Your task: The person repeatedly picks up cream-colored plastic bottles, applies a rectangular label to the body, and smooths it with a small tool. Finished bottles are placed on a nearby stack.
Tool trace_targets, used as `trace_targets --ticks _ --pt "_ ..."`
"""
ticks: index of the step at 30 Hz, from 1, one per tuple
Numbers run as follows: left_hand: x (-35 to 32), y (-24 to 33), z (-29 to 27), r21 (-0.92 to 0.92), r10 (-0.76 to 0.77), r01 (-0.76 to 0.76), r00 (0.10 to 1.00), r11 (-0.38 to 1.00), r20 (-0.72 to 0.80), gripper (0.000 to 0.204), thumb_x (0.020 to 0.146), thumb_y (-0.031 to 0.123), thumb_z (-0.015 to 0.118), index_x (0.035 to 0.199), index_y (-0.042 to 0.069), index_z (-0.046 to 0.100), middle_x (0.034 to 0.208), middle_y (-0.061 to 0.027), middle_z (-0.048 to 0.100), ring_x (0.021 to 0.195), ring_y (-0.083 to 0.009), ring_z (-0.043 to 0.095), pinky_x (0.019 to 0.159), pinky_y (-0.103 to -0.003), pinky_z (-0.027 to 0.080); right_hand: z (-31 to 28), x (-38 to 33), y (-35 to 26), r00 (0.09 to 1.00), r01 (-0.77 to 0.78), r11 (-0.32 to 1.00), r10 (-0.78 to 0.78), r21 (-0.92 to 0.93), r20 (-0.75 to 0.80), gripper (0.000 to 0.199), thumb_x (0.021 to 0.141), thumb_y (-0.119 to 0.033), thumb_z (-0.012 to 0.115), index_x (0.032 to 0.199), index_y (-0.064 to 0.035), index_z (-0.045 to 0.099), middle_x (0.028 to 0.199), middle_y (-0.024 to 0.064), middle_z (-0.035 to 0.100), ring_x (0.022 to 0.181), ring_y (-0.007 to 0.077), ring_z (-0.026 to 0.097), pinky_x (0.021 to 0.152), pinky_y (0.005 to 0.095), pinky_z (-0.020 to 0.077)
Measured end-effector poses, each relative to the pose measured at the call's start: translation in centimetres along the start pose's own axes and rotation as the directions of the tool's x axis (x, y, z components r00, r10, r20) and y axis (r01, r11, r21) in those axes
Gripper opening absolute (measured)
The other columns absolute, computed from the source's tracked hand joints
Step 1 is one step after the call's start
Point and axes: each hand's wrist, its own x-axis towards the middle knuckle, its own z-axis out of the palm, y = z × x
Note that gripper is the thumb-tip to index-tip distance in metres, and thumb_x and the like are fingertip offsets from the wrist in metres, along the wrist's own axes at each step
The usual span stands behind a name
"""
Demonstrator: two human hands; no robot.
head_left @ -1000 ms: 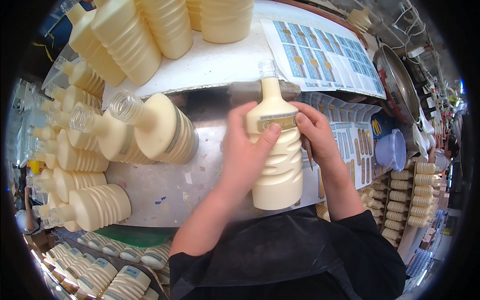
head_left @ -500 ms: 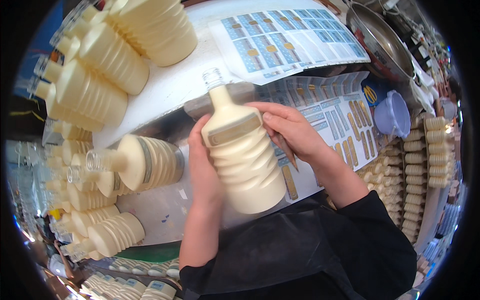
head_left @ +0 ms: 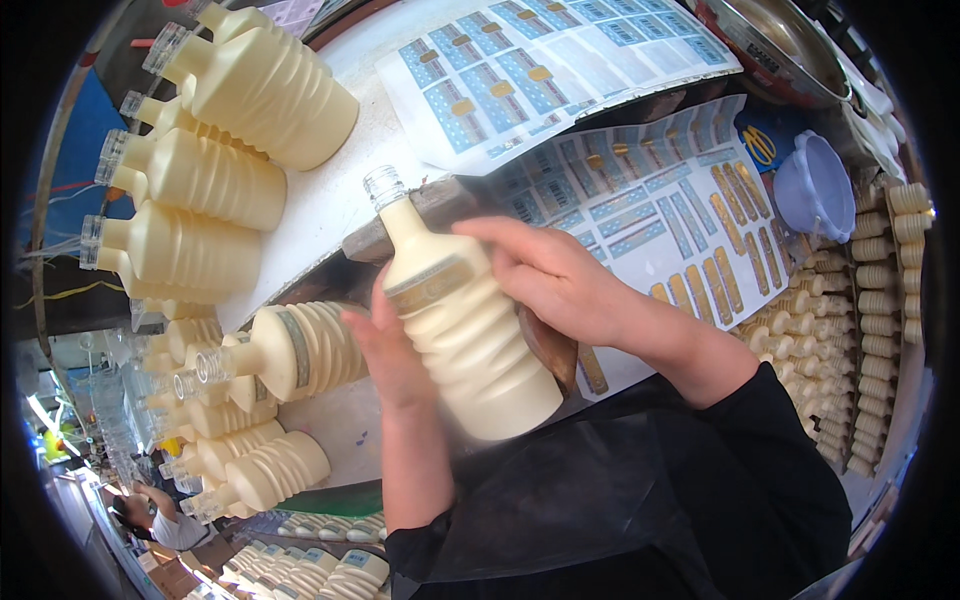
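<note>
A cream ribbed plastic bottle [head_left: 475,355] with a clear screw neck stands tilted before me. A narrow grey-gold label strip [head_left: 432,284] runs across its shoulder. My left hand [head_left: 398,360] holds the bottle's left side, its fingers partly hidden behind and the thumb apart. My right hand [head_left: 555,275] lies against the right shoulder, fingertips close to the label's end. Under its palm sticks out a brown flat tool [head_left: 550,352], seemingly wooden, its grip hidden.
Label sheets [head_left: 560,75] in blue and gold lie on the white raised board. More labels [head_left: 690,235] lie below it. Cream bottles [head_left: 200,245] stand at left, others [head_left: 310,350] near my left hand. A lilac bucket [head_left: 815,190] and metal basin [head_left: 775,45] sit at right.
My right hand has moved up and left over the bottle's shoulder, and the brown tool has turned under it. My left thumb has spread away from the bottle. The whole view has shifted.
</note>
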Motion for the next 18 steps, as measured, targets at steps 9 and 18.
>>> trace_targets --ticks 9,18 --pt "0.1 1.5 2.5 0.376 0.136 -0.113 0.99 0.92 -0.035 0.047 0.113 0.037 0.046 0.139 -0.002 0.052 0.126 -0.0118 0.064 0.114 -0.0171 0.062 0.1 -0.033 0.051 0.7 2.1 -0.3 0.991 -0.105 0.982 0.091 -0.158 -0.093 0.042 0.097 -0.03 0.07 0.128 -0.0022 0.068 0.082 0.0003 0.065 0.074 0.0069 0.056 0.07 0.0243 0.0473" --pt "0.6 1.1 1.7 0.256 0.13 -0.113 0.99 0.96 -0.05 0.04 0.111 0.033 0.05 0.129 -0.001 0.06 0.117 -0.0082 0.066 0.105 -0.0132 0.061 0.095 -0.03 0.05 1.4 2.2 1.0 0.988 -0.11 0.992 0.104 -0.056 -0.11 0.043 0.098 -0.028 0.07 0.13 -0.0001 0.066 0.097 0.0043 0.073 0.087 0.0073 0.064 0.079 0.0248 0.0525"
